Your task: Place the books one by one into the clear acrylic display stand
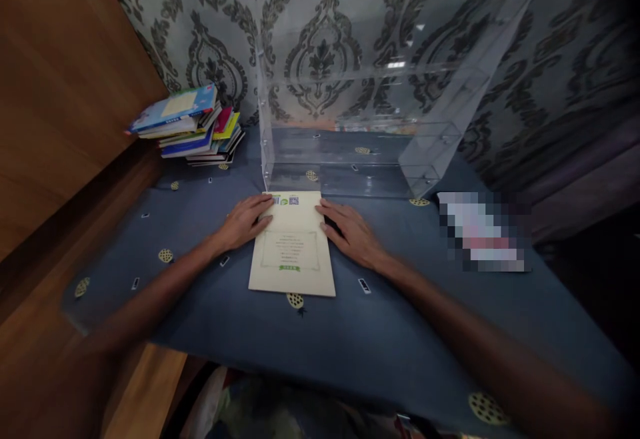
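Note:
A thin cream-coloured book [293,259] lies flat on the blue cloth, its printed face up. A framed block of text and green marks show on it, with a QR code and a barcode at the far end; the print appears upside down. My left hand [245,221] rests along the book's left edge, fingers stretched out and fingertips over its upper left corner. Along the right edge, my right hand [353,232] touches the book with its fingertips, thumb and fingers apart. Just beyond the book's far edge stands a clear acrylic rack [435,152] with shelves.
At the back left is an uneven stack of books [200,125], a blue one on top. A blurred-out item [483,235] lies on the right of the cloth-covered table [400,332]. Patterned wallpaper [323,52] rises behind, and a wooden panel [65,92] borders the left.

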Demonstrator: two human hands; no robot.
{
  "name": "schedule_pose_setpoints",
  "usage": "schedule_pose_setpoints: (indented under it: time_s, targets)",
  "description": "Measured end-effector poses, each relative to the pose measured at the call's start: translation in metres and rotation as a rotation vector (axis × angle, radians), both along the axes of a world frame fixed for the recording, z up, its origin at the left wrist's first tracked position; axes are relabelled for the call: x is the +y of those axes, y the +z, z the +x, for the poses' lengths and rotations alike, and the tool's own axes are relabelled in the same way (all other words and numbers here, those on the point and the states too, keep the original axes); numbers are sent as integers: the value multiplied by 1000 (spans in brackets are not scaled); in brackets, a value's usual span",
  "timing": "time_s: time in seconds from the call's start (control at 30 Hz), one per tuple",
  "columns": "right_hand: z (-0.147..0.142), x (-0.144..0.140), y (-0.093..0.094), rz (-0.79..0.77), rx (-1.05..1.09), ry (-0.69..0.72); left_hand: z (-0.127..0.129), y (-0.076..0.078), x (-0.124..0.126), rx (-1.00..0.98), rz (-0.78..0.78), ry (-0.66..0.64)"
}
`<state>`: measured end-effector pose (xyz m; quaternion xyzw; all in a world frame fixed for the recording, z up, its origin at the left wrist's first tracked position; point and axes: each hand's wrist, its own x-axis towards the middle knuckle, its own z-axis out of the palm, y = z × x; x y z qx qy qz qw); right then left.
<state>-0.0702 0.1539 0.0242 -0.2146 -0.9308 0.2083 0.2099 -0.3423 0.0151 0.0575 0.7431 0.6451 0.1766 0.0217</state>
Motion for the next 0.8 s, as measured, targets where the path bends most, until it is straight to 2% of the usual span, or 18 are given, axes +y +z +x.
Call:
schedule_pose_setpoints:
  time_s: [0.13,0.33,0.43,0.63,0.8]
  targets:
    - [8,-6,1,-3,-24,12,4,3,-26,14,22,-54]
    - [7,-6,2,11,-27,8,46,19,-85,34,44,-203]
    - [6,-8,2,26,-28,-3,64,24,-106,53,52,-254]
    - [13,-25,4,69,-23,14,72,22,-110,28,144,-266]
    - [29,-52,8,153,15,48,74,22,-104,42,126,-248]
